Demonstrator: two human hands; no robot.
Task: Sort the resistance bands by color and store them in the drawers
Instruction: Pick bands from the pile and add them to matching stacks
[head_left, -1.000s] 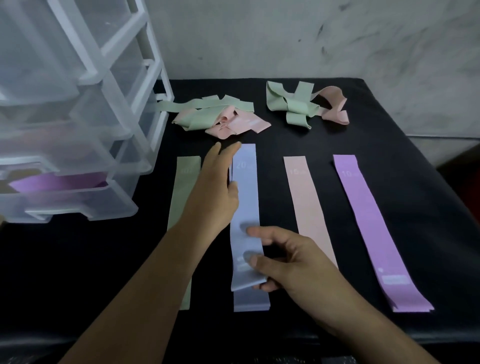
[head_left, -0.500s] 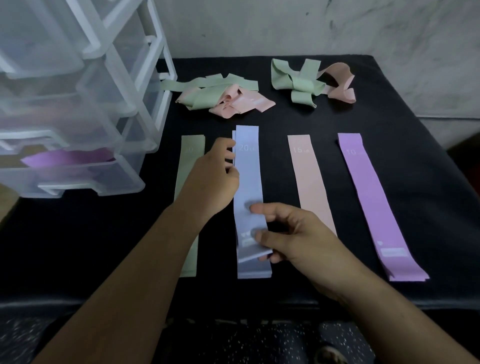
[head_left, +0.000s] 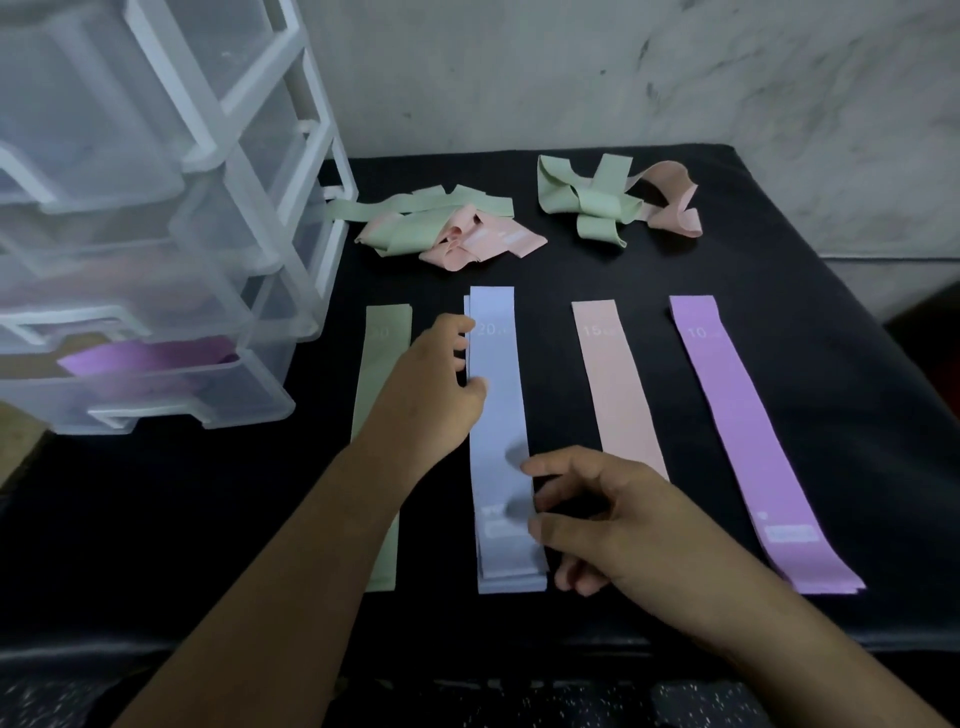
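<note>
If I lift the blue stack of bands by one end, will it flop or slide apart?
Likely floppy: the tangled green and pink bands behind it lie in soft folds. The blue stack might fan apart, since its layers already sit slightly offset at the far end. Probably light, being thin.

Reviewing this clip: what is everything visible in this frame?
drawer unit: one, clear with white frame, table's left
stored band: one, purple, lowest drawer
green band: one, green, leftmost flat strip
blue bands: stack, blue, between the hands
pink band: one, pink, right of blue
purple band: at least one, purple, rightmost
left heap: one, green and pink, far side
right heap: one, green and pink, far side
table: one, black
left hand: touching stack's left edge
right hand: at stack's right edge
</note>
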